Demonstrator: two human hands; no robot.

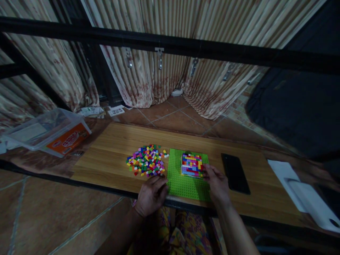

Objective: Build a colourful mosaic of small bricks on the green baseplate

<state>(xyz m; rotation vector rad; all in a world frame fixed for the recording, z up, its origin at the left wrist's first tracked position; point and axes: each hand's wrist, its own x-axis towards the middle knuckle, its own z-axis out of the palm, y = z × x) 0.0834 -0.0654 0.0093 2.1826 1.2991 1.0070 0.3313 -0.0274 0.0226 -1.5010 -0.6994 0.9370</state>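
A green studded baseplate (175, 187) lies on the wooden board, carrying a low block of multicoloured toy bricks (191, 164) in several layers. My right hand (217, 182) is at the block's right side, fingertips closed together against its edge; whether a loose brick is between them is hidden. To the left of the baseplate is a pile of small loose toy bricks (147, 159) in many colours. My left hand (152, 194) rests at the board's front edge, just below the pile and beside the baseplate's left edge. Its fingers are curled in, and what they hold, if anything, cannot be seen.
A black phone (235, 173) lies right of the baseplate on the wooden board (106, 152). Farther right are white flat items (310, 198). A clear plastic tub (50, 131) with an orange label stands at the left. A dark metal bar (170, 42) crosses before striped curtains.
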